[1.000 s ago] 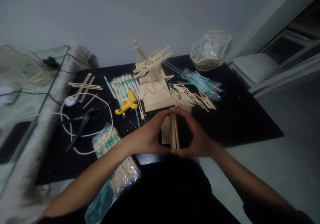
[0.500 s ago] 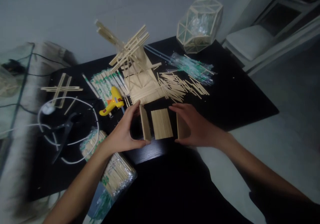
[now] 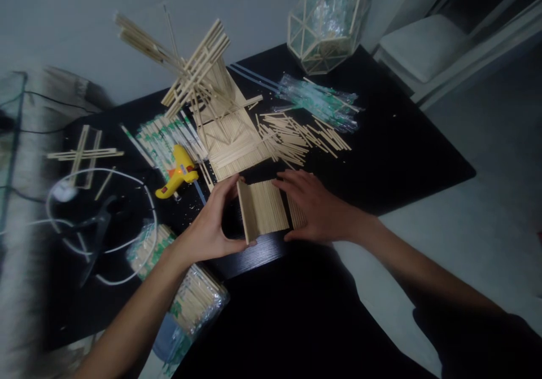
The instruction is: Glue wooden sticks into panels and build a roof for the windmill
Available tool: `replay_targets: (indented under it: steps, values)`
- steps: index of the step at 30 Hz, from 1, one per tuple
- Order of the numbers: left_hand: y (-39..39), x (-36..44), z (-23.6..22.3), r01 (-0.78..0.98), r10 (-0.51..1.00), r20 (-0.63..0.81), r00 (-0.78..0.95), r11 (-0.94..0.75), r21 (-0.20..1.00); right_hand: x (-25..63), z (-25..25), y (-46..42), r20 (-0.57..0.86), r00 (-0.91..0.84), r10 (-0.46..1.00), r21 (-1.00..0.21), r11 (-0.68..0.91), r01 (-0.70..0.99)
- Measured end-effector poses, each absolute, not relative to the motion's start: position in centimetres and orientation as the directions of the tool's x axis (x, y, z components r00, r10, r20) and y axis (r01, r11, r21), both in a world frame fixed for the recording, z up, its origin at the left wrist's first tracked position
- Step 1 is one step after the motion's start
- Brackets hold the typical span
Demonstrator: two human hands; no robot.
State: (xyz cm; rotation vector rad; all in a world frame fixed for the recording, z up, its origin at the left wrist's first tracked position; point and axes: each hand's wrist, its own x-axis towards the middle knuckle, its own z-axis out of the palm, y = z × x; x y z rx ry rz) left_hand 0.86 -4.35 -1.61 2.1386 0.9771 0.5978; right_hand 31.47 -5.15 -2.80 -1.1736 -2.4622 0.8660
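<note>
My left hand (image 3: 210,226) pinches the upright stick panel (image 3: 245,210), thumb at its near end and fingers at its far end. A second flat stick panel (image 3: 266,207) lies against it on the black table (image 3: 393,147). My right hand (image 3: 315,207) lies over a third stick panel (image 3: 297,215) at the right, fingers stretched flat along its edge. Just beyond my hands stands a stick-built model (image 3: 212,102) with crossed blades on a slatted base.
A yellow glue gun (image 3: 176,171) lies left of the panels. Loose cut sticks (image 3: 296,136) and plastic wrappers (image 3: 322,102) lie behind. A stick polyhedron (image 3: 328,17) stands at the back. Scissors (image 3: 97,238), white cable (image 3: 127,243) and bagged sticks (image 3: 199,297) sit at left.
The bundle held between both hands was spread into three panels on the table. Since then my right hand has pushed its panel down flat, and the view has tilted downward.
</note>
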Motion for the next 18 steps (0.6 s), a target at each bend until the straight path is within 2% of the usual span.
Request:
replay_targets:
  steps: [7,12,18]
  values:
    - [-4.1,1.1,-1.8,0.467,0.771,0.106,0.628,-0.482,0.742,30.4,-3.5,-5.1,0.084,-0.639,0.765,-0.574,0.561,0.597]
    - [-4.0,1.3,-1.8,0.464,0.75,0.096,0.654,-0.498,0.732,30.1,-3.9,-5.2,0.085,-0.653,0.752,-0.537,0.587,0.606]
    - [-4.1,1.6,-1.4,0.445,0.779,0.097,0.62,-0.45,0.774,29.7,-4.0,-5.1,0.1,-0.646,0.757,-0.552,0.582,0.597]
